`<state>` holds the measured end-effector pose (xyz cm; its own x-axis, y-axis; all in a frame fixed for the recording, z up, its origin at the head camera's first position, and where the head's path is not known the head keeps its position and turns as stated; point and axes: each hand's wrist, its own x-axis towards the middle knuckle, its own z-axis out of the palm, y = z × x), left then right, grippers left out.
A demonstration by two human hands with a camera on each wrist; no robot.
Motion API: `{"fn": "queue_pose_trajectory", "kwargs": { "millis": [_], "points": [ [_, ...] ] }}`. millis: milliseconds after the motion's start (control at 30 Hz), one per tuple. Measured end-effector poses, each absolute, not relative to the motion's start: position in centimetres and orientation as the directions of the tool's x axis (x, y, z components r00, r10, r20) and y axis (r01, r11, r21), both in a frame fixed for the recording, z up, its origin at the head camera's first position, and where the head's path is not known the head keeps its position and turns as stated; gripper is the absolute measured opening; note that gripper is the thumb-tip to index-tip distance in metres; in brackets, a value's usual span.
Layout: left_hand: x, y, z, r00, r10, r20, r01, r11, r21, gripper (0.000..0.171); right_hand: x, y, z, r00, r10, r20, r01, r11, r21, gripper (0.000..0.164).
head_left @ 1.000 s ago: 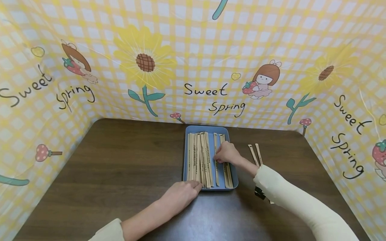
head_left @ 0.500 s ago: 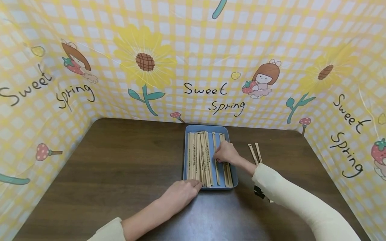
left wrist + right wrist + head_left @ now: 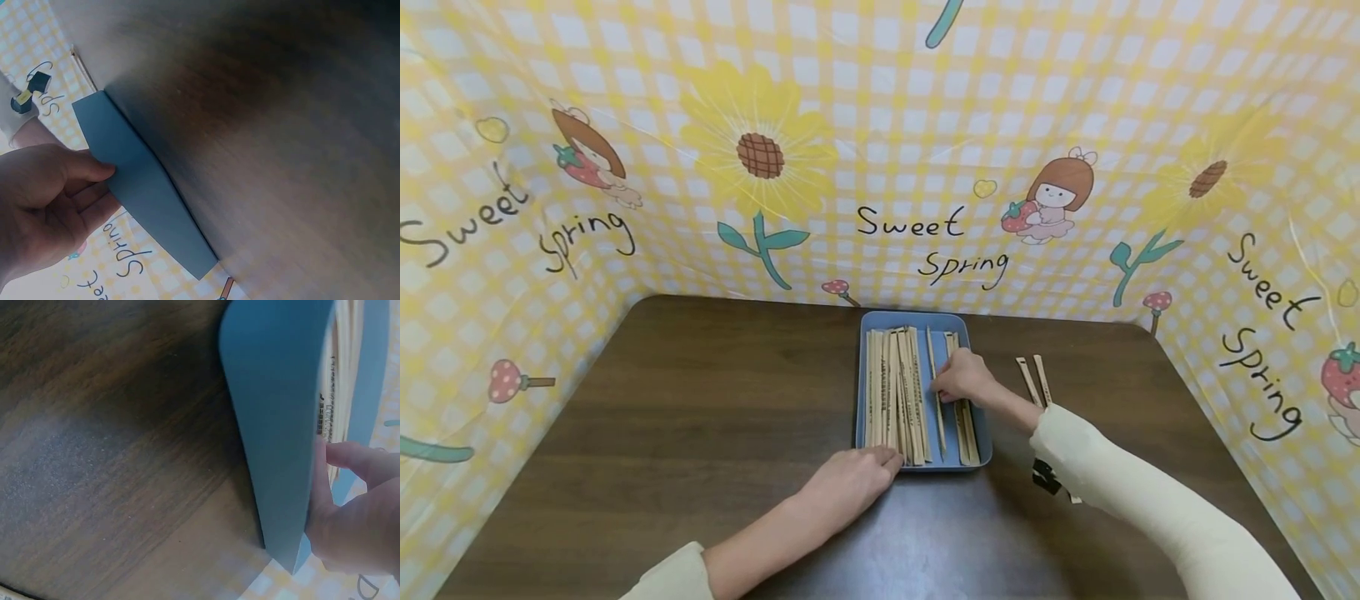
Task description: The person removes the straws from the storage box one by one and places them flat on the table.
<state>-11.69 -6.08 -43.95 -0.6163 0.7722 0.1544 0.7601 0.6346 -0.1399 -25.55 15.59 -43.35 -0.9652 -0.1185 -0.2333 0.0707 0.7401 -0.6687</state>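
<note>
Sticks [image 3: 897,392] are lying in tray [image 3: 150,194]; left hand [image 3: 850,483] is gripping tray, right hand [image 3: 966,377] pinching one stick [image 3: 931,354], best keeping it parallel.

Tray [image 3: 943,469] on the bench [image 3: 700,400], backdrop [image 3: 880,142] behind, sticks [image 3: 895,400] lying left and right inside it, other sticks [image 3: 1027,380] off to its right!

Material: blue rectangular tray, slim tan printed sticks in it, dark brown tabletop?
Blue rectangular tray: probably plastic, matte; smooth walls, rounded corners.
Slim tan printed sticks: likely paper wrappers, matte; flat, printed faces; contents hidden.
Dark brown tabletop: wood or laminate, satin; streaky grain, soft glare.
</note>
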Motion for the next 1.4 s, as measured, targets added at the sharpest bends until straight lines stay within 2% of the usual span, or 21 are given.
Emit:
{"fn": "queue_pose_trajectory", "kwargs": {
  "millis": [133,333,567,800,1100,1400],
  "points": [
    [-11.6,-6.1,-43.9,-0.614,0.773,0.161,0.761,0.634,-0.142,0.033,-25.2,15.6,-42.6,-0.955,-0.118,-0.273,0.118,0.693,-0.711,0.019],
    [-11.5,-6.1,-44.0,-0.616,0.771,0.160,0.762,0.635,-0.126,0.032,-24.9,16.1,-41.8,-0.946,-0.128,-0.297,0.150,0.639,-0.754,0.014],
    [-11.5,-6.1,-43.9,-0.621,0.765,0.172,0.754,0.643,-0.136,0.032,-25.0,17.9,-40.8,-0.937,-0.178,-0.302,0.154,0.566,-0.810,0.012],
    [-11.5,-6.1,-43.9,-0.624,0.766,0.155,0.755,0.642,-0.132,0.033,-25.0,20.5,-39.8,-0.937,-0.158,-0.312,0.185,0.534,-0.825,0.012],
    [-11.3,-6.1,-43.8,-0.635,0.761,0.134,0.752,0.649,-0.119,0.033,-24.4,23.8,-40.0,-0.938,-0.108,-0.329,0.210,0.578,-0.788,0.019],
    [-11.4,-6.1,-43.9,-0.627,0.766,0.139,0.755,0.642,-0.131,0.033,-23.2,26.4,-41.0,-0.943,-0.106,-0.317,0.188,0.617,-0.764,0.018]
  ]
}}
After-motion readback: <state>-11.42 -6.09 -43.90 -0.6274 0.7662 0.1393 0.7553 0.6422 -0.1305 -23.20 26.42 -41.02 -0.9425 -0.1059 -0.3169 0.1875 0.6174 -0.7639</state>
